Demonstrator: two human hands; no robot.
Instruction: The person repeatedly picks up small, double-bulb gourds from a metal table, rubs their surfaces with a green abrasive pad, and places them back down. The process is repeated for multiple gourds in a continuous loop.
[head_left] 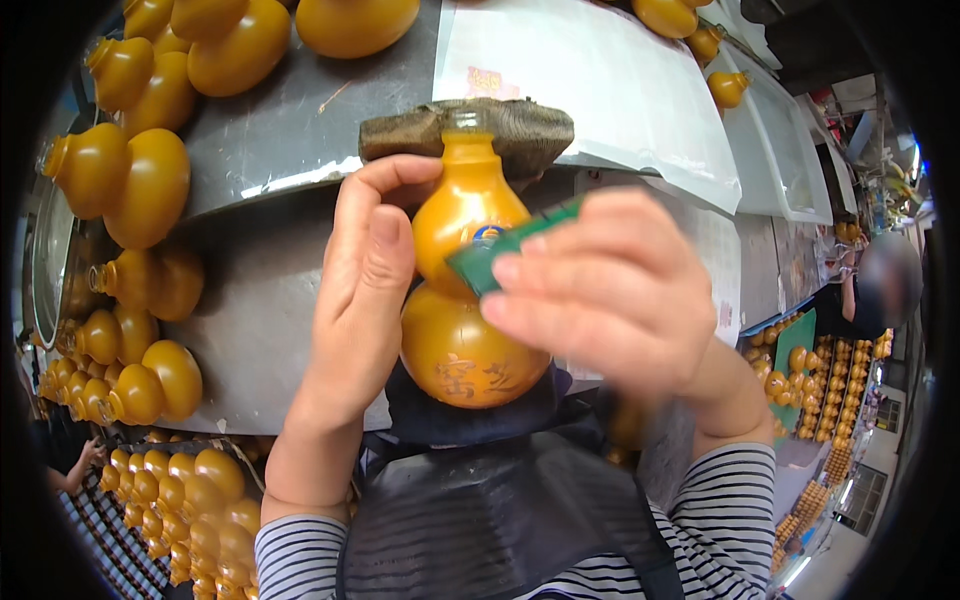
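My left hand (360, 290) grips a glossy amber gourd-shaped bottle (462, 300) by its narrow waist and upper bulb, holding it upright close to me. The bottle's neck rests against a brown cloth pad (520, 128) on the edge of a grey metal table (270, 130). My right hand (605, 295) pinches a small green strip (510, 245) and presses it onto the bottle's waist, where a small blue and orange label shows. The lower bulb carries brown painted characters. A dark apron covers my lap below the bottle.
Several more amber gourd bottles (150, 180) lie along the table's left side and at its far edge. Crates of the same bottles (190, 510) stand low on the left and at the right (830, 390). White sheets (600, 80) cover the table's right part. Another person is at the far right.
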